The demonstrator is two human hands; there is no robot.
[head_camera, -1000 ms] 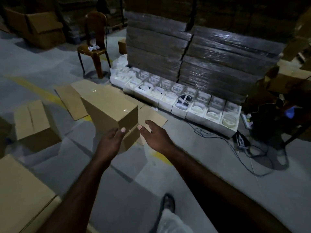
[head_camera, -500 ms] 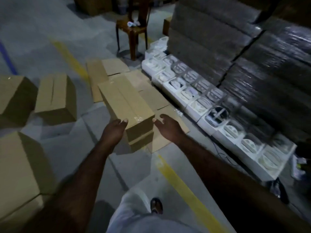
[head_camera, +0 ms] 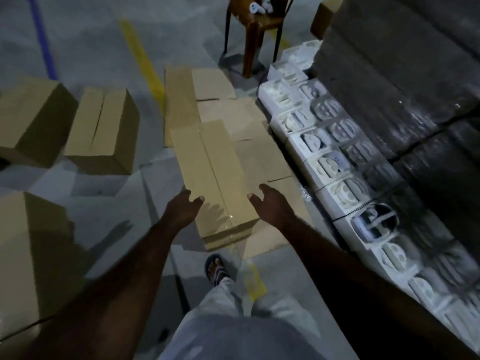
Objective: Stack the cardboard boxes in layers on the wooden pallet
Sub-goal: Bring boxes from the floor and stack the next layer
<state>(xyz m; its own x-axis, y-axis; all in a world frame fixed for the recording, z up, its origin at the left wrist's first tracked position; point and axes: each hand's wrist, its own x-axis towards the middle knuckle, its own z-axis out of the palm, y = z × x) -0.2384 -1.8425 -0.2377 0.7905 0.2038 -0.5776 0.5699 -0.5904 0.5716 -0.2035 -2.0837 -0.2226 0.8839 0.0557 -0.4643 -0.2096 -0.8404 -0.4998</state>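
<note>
1. The box (head_camera: 215, 178) is lying lengthwise on flat cardboard sheets (head_camera: 213, 84) in the middle of the floor, with its near end between the two hands. No pallet is showing.
2. The left hand (head_camera: 181, 211) is reaching at the box's near left edge and the right hand (head_camera: 272, 206) at its near right corner. Both are spread and loose, grasping nothing. I cannot tell whether any fingertip is touching the card.
3. If the hands are taking only the near end, the long box is likely to be tipping or swinging at its far end and slipping free.
4. A swing to the right could be knocking the white cartons (head_camera: 324, 162) close beside it. The loose sheets could also be sliding under the foot (head_camera: 215, 268) standing just near them.
5. Those cartons are lying open in rows along the right and holding pale moulded pieces. One nearer carton is holding a dark-strapped device (head_camera: 374, 222).
6. The brown boxes at far left (head_camera: 104, 131) are sitting closed, hiding their contents.
</note>
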